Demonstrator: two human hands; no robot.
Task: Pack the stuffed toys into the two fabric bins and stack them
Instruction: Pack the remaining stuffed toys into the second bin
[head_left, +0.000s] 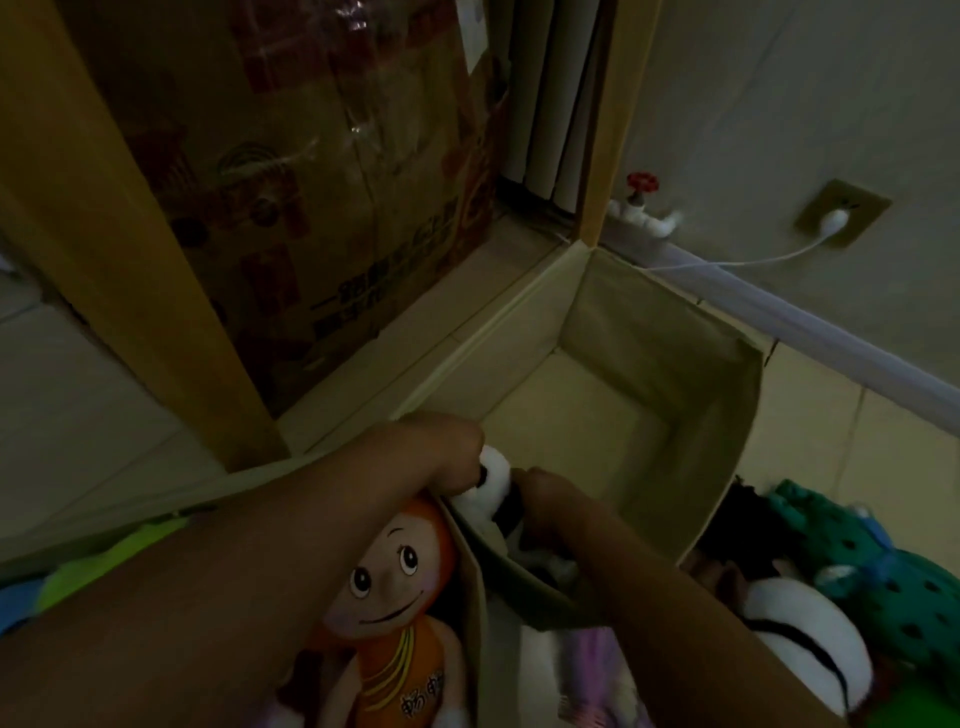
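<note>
While both hands hold a black and white plush toy (493, 493) over the near edge of the beige fabric bin (727, 415), the left hand (441, 452) grips its top and the right hand (545, 499) grips its side. An orange doll (395, 587) lies just beside the bin.

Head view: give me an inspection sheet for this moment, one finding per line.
Surface: pale tiled floor.
Job's things: open fabric bin, inside bare; black-and-white plush at its near rim; orange doll left of the bin.
Clutter: green spotted plush, printed cardboard box.
Grips: left hand and right hand both hold the black-and-white plush.
Cables: white cord plugged into wall socket.
Surroundings: red valve, dim light.
</note>
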